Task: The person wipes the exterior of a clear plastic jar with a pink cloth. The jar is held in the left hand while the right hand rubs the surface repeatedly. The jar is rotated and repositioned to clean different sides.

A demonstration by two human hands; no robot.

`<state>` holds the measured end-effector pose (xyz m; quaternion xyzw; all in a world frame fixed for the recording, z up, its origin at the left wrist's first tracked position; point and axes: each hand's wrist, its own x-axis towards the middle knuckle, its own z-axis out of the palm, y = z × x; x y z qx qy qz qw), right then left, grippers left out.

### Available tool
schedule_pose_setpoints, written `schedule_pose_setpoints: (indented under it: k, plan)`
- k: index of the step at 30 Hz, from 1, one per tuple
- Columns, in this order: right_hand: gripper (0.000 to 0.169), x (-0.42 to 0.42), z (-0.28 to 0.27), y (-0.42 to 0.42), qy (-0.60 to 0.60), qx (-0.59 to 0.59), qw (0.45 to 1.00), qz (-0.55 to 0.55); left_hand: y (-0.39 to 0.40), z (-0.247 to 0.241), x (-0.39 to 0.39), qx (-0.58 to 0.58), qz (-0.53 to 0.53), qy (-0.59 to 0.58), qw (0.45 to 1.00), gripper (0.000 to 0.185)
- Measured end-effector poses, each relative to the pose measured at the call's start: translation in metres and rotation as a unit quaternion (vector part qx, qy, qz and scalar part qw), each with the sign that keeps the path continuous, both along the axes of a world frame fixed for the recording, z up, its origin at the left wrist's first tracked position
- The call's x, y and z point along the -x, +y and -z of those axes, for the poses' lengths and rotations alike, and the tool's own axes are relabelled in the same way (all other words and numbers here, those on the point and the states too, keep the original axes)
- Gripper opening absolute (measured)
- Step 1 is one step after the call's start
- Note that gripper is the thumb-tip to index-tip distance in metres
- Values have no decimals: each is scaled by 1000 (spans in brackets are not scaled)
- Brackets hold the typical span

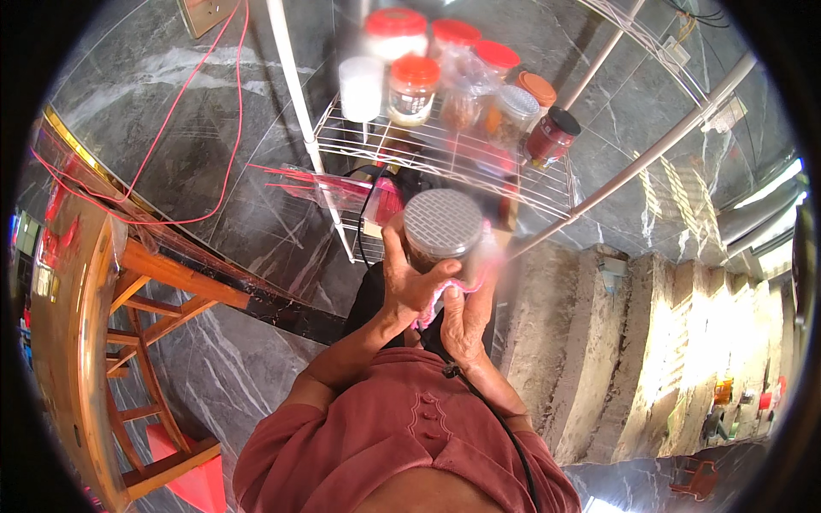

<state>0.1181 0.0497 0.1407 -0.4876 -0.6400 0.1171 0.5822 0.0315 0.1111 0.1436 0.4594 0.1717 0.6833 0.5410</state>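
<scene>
A clear jar with a grey, grid-patterned lid (443,221) is held upright in front of my body. My left hand (410,276) grips it from the left, thumb across its near side. A pink-edged cloth (484,260) lies against the jar's right side, and my right hand (467,317) holds this cloth to the jar, its thumb raised near the cloth's edge. Part of the right hand's fingers is hidden by the cloth and blur.
Beyond the jar, a white wire shelf rack (449,157) carries several lidded jars, including a red-lidded jar (412,90) and a dark-capped jar (553,136). Concrete stairs (577,346) rise at the right. A wooden table (70,320) and a wooden chair (170,465) stand left.
</scene>
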Motion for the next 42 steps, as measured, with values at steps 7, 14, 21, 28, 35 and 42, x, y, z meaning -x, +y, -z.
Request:
schedule_pose_setpoints:
  k: [7,14,21,28,35,42]
  plan:
    - [90,-22,21,8,14,123,991,57,-10,10,7,-43,18,157,986,86]
    - [64,-56,46,20,325,125,934,-78,-15,8,8,-27,116,174,978,87]
    - [49,-59,44,14,584,171,747,-269,-14,5,12,-63,240,286,926,90]
    - [64,-73,43,11,492,193,833,-166,-27,6,10,-97,101,309,941,88]
    - [79,-82,65,20,479,174,851,-131,-22,23,15,-75,-57,313,945,40]
    - [37,-59,35,20,585,128,791,-125,-45,17,10,-174,-84,367,910,83]
